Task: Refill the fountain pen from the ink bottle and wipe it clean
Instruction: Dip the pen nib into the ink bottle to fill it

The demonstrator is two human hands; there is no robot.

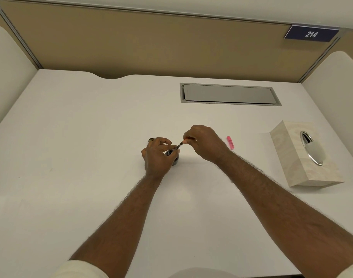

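- White table (91,137): at its middle, a dark ink bottle (174,157) stands under the left hand (157,155), whose fingers curl round the bottle's top.
- The right hand (203,141) pinches the upper end of the fountain pen (180,145), tilted down into the bottle's mouth.
- A dark cap (151,139) lies just behind the left hand.
- Toward the right edge: a pink pen part (230,142) and a tissue box (303,155).

Two bare, hairy forearms end in cream short sleeves (81,268), nearest the white desk's (71,137) front edge.
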